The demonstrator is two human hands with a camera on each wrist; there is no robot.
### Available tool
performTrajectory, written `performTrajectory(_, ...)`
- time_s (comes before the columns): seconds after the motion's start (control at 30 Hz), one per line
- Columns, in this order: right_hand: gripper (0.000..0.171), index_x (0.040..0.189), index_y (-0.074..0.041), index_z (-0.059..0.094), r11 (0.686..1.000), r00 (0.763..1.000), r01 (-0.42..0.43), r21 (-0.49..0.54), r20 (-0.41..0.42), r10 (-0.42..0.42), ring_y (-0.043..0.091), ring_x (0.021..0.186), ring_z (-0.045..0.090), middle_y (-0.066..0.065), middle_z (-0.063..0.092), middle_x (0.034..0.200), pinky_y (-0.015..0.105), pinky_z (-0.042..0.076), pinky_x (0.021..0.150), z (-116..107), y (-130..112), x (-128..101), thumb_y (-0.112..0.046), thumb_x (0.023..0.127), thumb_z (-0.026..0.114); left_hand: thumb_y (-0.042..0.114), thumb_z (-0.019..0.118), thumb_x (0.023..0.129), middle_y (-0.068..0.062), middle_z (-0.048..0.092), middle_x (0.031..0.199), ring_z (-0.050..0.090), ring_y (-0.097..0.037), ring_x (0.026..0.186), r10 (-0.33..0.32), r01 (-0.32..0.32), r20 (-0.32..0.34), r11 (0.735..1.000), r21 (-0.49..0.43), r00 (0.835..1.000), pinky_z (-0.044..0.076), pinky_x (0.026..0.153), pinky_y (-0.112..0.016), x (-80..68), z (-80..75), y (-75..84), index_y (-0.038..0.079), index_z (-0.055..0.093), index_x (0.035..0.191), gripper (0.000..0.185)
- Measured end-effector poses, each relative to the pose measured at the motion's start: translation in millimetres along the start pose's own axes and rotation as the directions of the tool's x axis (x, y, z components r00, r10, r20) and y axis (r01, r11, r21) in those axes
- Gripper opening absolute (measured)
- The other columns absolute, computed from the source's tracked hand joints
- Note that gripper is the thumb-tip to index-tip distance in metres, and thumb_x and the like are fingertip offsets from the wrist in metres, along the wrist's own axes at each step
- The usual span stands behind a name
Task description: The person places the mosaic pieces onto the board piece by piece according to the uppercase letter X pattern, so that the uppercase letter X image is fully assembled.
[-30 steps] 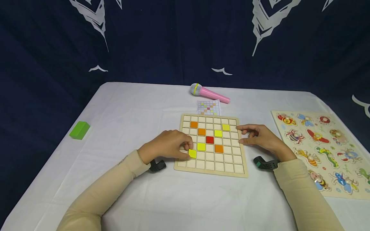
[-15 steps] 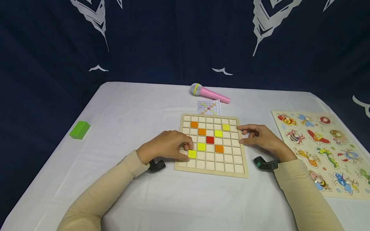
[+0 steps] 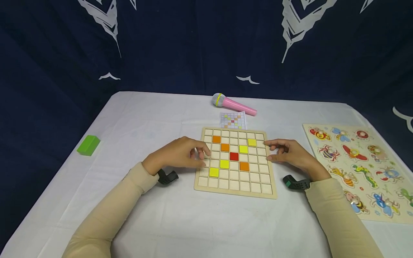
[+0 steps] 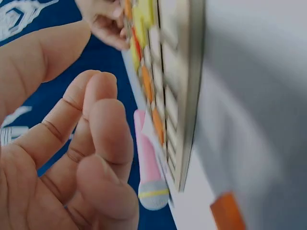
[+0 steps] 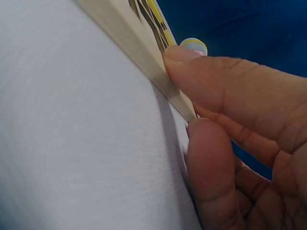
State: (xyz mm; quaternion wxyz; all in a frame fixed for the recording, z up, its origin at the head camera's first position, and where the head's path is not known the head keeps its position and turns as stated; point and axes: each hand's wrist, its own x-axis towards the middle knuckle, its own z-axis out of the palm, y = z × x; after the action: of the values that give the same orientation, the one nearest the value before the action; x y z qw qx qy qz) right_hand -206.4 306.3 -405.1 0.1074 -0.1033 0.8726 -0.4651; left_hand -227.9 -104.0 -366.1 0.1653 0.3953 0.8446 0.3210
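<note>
A wooden grid board (image 3: pixel 235 194) lies flat on the white table, with red, orange and yellow tiles among plain ones. My left hand (image 3: pixel 203 157) hovers at the board's left edge with loosely curled fingers and holds nothing. A yellow tile (image 3: pixel 214 172) sits in its cell just below that hand. My right hand (image 3: pixel 268 150) rests at the right rim; in the right wrist view a finger lies on the board's edge (image 5: pixel 129 43) and the thumb (image 5: pixel 211 163) touches its side. The left wrist view shows my empty left hand (image 4: pixel 86 143) beside the board (image 4: pixel 189 96).
A pink toy microphone (image 3: pixel 233 104) and a small pattern card (image 3: pixel 233 120) lie behind the board. A green block (image 3: pixel 88 145) sits at the far left. An insect peg puzzle (image 3: pixel 358 168) covers the right side. Dark curtain hangs behind the table.
My left hand let go of the yellow tile, which now lies flat in its cell, and drew back up and to the left. The right hand has not moved.
</note>
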Motion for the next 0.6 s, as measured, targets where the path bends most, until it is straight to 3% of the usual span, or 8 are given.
performTrajectory(0.23,0.058,0.144,0.011,0.061,1.0,1.0,-0.003,0.009,0.001,0.003,0.013,0.078,0.05,0.008,0.06,0.11,0.024,0.043,0.069,0.1,-1.5,-0.7,-0.003,0.093,0.084,0.01,0.081,0.094,0.004,0.075,0.095,0.057,-0.015,0.073,-0.004,-0.004,-0.062,0.993,-0.12,0.998,0.046,0.068,-0.028,-3.5,-16.0,-21.5,0.003,0.075,0.119,0.027)
performTrajectory(0.47,0.058,0.145,0.01,0.061,1.0,1.0,-0.014,0.011,0.008,0.014,0.013,0.078,0.051,0.01,0.059,0.111,0.024,0.045,0.068,-0.3,-2.1,-1.0,-0.003,0.093,0.083,0.011,0.08,0.094,-0.001,0.075,0.098,0.068,-0.02,0.08,-0.114,0.098,-0.072,0.976,-0.194,0.991,0.05,0.08,-0.032,-7.2,-27.9,-46.0,0.002,0.073,0.126,0.034)
performTrajectory(0.6,0.058,0.144,0.01,0.061,1.0,1.0,-0.011,0.008,0.007,0.011,0.013,0.078,0.051,0.008,0.06,0.11,0.024,0.044,0.069,-0.5,-2.7,-1.1,-0.004,0.093,0.083,0.011,0.079,0.095,-0.005,0.074,0.101,0.063,-0.018,0.076,-0.152,0.134,-0.067,0.965,-0.227,0.986,0.049,0.079,-0.029,-11.9,-33.2,-62.5,-0.002,0.072,0.128,0.036)
